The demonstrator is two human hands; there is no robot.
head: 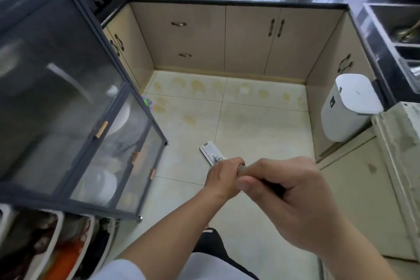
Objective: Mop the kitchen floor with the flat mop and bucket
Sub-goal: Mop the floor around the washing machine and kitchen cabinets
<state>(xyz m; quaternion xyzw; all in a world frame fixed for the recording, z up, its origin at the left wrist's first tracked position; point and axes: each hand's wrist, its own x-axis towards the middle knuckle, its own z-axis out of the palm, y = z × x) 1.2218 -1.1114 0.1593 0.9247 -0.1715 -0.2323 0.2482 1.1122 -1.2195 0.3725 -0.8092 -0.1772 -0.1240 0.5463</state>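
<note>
Fingers [250,185] of your right hand [293,198] and left hand [223,176] curled tight round the mop handle [244,169], flat mop head [210,152] on the tiled floor [250,125] just beyond them, grey glass cabinet [75,107] close left, white bin [347,107] right.

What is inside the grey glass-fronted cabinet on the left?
Through the grey cabinet's hazy panels, white bowls or plates show on the lower shelves. The glass blurs everything else, so other contents cannot be identified.
</note>
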